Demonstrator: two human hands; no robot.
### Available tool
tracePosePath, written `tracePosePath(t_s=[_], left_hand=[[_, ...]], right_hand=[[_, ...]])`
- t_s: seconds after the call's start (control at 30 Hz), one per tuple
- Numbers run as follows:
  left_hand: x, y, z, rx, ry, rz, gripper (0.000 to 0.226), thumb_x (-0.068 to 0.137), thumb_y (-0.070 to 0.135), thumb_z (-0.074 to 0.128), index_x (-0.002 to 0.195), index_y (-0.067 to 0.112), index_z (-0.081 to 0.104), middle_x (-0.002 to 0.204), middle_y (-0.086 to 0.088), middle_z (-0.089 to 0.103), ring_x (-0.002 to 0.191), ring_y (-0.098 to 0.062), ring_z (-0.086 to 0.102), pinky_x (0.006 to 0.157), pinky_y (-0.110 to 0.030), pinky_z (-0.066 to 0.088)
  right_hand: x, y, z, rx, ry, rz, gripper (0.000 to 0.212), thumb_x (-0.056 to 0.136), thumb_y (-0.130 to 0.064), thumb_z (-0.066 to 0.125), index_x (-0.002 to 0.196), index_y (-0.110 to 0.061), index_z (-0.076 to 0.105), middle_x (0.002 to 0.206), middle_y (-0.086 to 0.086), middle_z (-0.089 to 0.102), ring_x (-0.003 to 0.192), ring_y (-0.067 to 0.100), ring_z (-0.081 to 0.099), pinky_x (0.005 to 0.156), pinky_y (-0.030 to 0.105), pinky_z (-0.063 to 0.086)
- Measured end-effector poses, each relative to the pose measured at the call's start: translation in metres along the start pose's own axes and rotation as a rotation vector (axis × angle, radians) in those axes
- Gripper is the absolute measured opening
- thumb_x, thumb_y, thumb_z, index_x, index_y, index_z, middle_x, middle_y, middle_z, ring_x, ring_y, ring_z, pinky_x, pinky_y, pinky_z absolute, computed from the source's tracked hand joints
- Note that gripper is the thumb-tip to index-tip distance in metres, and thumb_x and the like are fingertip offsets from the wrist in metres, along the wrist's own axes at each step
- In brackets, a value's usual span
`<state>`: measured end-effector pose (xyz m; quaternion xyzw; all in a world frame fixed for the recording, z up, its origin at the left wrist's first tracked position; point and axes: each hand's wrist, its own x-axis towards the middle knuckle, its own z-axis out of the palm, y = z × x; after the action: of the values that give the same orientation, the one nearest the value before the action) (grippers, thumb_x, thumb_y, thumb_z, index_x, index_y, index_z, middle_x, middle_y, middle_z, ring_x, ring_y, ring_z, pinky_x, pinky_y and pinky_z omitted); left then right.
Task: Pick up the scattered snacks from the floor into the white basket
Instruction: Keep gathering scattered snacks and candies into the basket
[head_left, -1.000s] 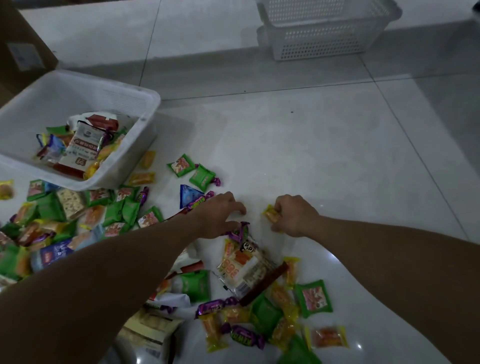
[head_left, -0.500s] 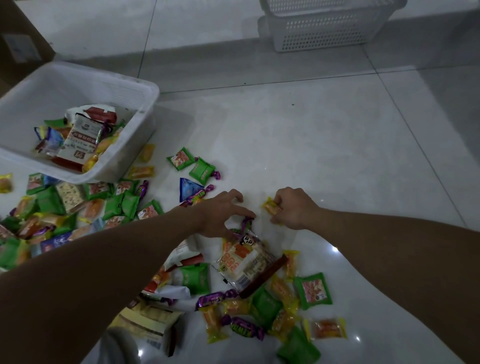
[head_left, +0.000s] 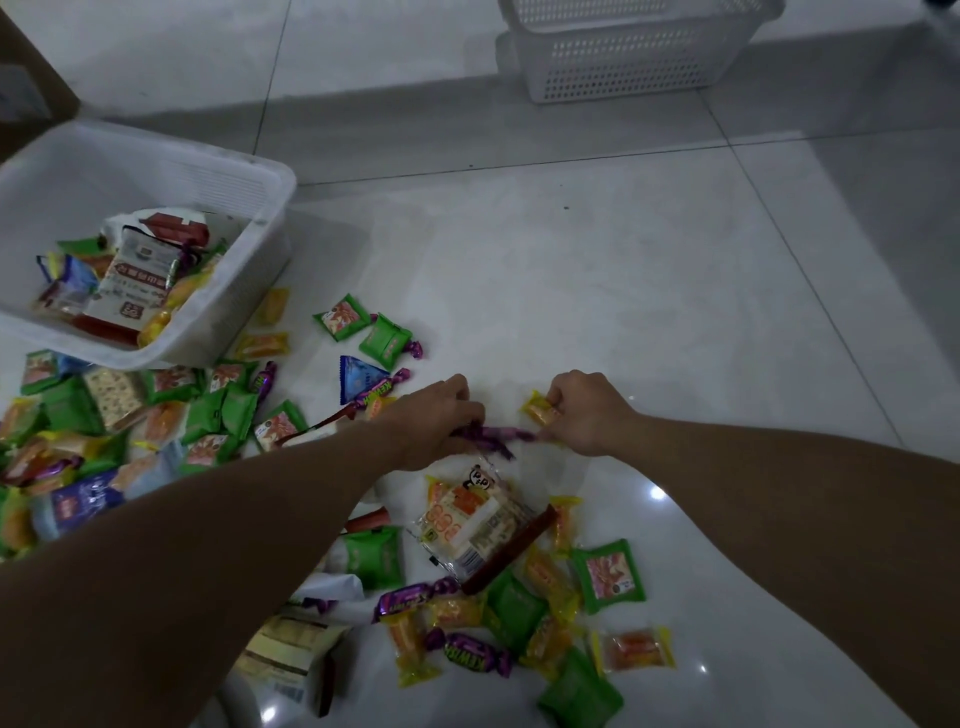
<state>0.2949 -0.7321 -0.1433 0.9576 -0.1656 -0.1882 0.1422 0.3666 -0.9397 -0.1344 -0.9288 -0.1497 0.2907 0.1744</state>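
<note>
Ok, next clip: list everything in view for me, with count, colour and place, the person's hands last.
white basket: one, white, far left, partly filled with snacks
perforated baskets: apparently two stacked, white, top right
brown box: one, brown, top left corner, mostly cut off
green packets: many, green, scattered left and near centre
blue triangular packet: one, blue, up-left of the left hand
panda-print pack: one, clear and orange, just below the hands
purple candy: one, purple, between the hands; more lie in the piles
yellow candy: one, yellow, pinched by the right hand
floor: one, white tiles, throughout
left hand: grips the purple candy
right hand: pinches the yellow candy
</note>
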Motion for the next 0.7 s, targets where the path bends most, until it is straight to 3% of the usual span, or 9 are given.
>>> tracePosePath(t_s=[0.17,0.27,0.37,0.53,0.7], left_hand=[[0.007,-0.003,0.002,-0.094,0.08,-0.155,0.035,0.091,0.032,0.059,0.122,0.016,0.055,0.106,-0.007,0.047,0.094,-0.026,0.053,0.077,-0.038,0.046],[0.011,-0.002,0.005,-0.133,0.076,-0.136,0.054,0.091,0.029,0.061,0.14,0.023,0.041,0.117,-0.005,0.045,0.103,-0.022,0.05,0.087,-0.039,0.047],[0.019,0.004,0.008,-0.135,0.071,-0.123,0.058,0.091,0.026,0.062,0.144,0.026,0.037,0.121,-0.005,0.042,0.105,-0.022,0.048,0.09,-0.039,0.046],[0.034,0.008,0.011,-0.193,0.135,-0.139,0.046,0.086,0.029,0.068,0.128,0.019,0.054,0.109,-0.005,0.044,0.09,-0.022,0.05,0.081,-0.043,0.049],[0.039,0.007,0.01,-0.252,0.176,-0.163,0.035,0.08,0.027,0.074,0.109,0.016,0.058,0.098,0.001,0.042,0.081,-0.019,0.049,0.076,-0.041,0.049]], right_hand=[[0.001,0.008,-0.001,0.029,0.047,0.037,0.032,0.072,-0.024,0.08,0.096,-0.014,0.063,0.104,0.009,0.062,0.093,0.026,0.061,0.076,0.03,0.051],[0.004,0.011,-0.001,0.065,0.066,0.058,0.032,0.073,-0.024,0.079,0.097,-0.014,0.061,0.103,0.01,0.062,0.091,0.026,0.061,0.073,0.03,0.05],[0.006,0.012,0.0,0.088,0.09,0.063,0.035,0.072,-0.025,0.079,0.1,-0.014,0.062,0.102,0.01,0.063,0.091,0.026,0.061,0.075,0.03,0.051],[0.008,0.011,0.001,0.133,0.104,0.072,0.037,0.072,-0.025,0.079,0.102,-0.011,0.063,0.102,0.012,0.065,0.094,0.029,0.062,0.083,0.037,0.053],[0.008,0.011,0.0,0.138,0.123,0.055,0.038,0.074,-0.025,0.078,0.105,-0.009,0.064,0.105,0.013,0.065,0.097,0.03,0.061,0.081,0.034,0.051]])
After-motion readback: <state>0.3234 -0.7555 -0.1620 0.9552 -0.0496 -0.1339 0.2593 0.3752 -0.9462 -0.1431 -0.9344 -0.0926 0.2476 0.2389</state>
